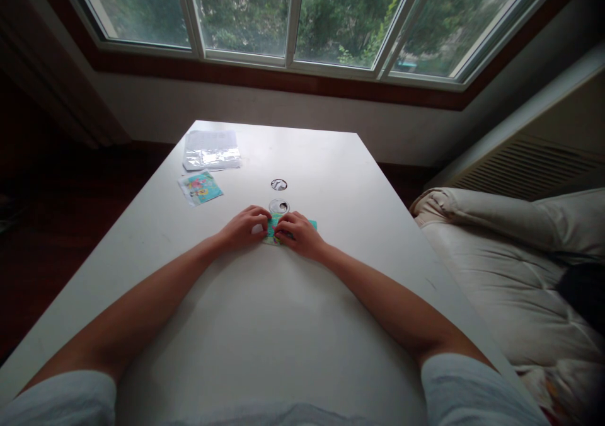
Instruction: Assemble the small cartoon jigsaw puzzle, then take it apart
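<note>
A small green, colourful picture card lies on the white table in front of me, partly covered by my fingers. At its left edge my left hand is closed, thumb and fingertips pinching the card's side. My right hand rests over the card's right part, its fingers curled down and pressed on it. Just beyond the card is a round, clear, shallow dish or tin with a small dark thing in it. Farther off lies a dark-rimmed round piece, shiny inside.
At the table's far left are a stack of clear plastic sleeves and another colourful picture card in a clear wrapper. The white table narrows toward the window. A cream padded sofa stands to the right.
</note>
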The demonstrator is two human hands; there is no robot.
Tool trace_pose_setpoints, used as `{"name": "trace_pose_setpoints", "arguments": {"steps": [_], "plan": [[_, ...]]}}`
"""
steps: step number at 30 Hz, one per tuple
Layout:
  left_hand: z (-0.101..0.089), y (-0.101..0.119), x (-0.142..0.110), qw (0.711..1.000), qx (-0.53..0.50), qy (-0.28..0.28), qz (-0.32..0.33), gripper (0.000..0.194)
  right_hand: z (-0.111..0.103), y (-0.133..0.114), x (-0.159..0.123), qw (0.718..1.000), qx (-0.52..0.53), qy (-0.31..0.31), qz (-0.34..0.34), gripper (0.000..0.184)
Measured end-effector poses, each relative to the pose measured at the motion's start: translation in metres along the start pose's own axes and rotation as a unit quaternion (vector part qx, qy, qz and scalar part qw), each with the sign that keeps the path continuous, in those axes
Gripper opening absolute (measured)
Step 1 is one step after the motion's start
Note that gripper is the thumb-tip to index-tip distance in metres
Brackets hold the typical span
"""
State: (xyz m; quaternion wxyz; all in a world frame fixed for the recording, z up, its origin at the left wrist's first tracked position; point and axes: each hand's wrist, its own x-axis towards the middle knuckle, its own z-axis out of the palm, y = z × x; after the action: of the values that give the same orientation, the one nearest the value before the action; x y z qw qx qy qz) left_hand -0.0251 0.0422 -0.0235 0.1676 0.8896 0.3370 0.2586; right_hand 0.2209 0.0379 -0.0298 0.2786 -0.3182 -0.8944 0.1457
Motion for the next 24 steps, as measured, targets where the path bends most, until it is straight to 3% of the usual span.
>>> {"name": "trace_pose_setpoints", "arguments": {"steps": [8, 15, 20, 24], "plan": [[-0.003, -0.002, 0.001, 1.000, -0.005, -0.011, 0.024, 0.013, 0.000, 0.000, 0.000, 1.000, -0.002, -0.001, -0.003, 0.009], [-0.030, -0.013, -0.003, 0.992, 0.035, -0.118, 0.036, 0.026, 0.000, 0.000, -0.002, 1.000, -0.011, -0.015, 0.007, 0.011], [-0.040, 0.020, -0.002, 0.981, 0.111, -0.153, 0.036, 0.032, 0.001, 0.001, -0.002, 1.000, -0.005, -0.009, 0.006, 0.013], [-0.028, 0.065, -0.001, 0.964, 0.208, -0.160, -0.047, 0.022, 0.002, 0.002, -0.001, 1.000, -0.003, -0.003, 0.002, 0.012]]}}
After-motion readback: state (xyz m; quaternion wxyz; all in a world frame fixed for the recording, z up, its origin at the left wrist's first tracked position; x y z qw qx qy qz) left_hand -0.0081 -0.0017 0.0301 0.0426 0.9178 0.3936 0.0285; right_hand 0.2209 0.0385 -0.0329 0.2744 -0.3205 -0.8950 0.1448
